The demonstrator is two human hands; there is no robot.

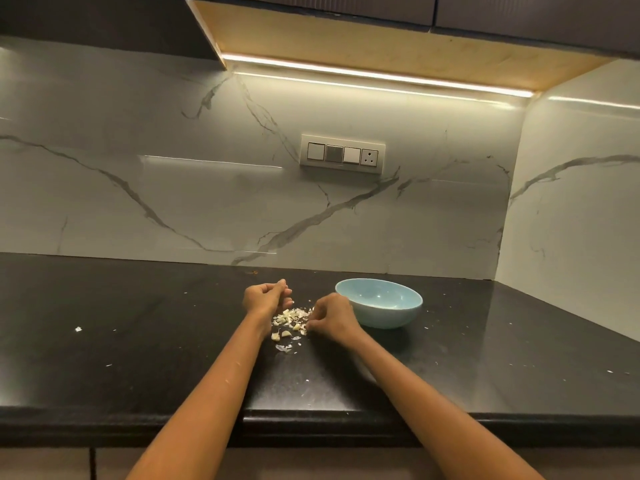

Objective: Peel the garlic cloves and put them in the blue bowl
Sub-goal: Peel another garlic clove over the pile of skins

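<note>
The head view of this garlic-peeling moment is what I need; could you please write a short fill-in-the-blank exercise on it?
1. The bowl standing to the right of the right hand is coloured ____.
2. The garlic pieces and skins lie between the two ____.
3. The countertop under the garlic is coloured ____.
4. The switch panel is mounted on the ____ backsplash.

Missing words: blue; hands; black; marble

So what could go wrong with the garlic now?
Pale garlic cloves lie mixed with papery peel scraps on the black stone counter, so peel might get carried into the round light-blue bowl. The right hand works close beside that bowl and could nudge it.
</note>
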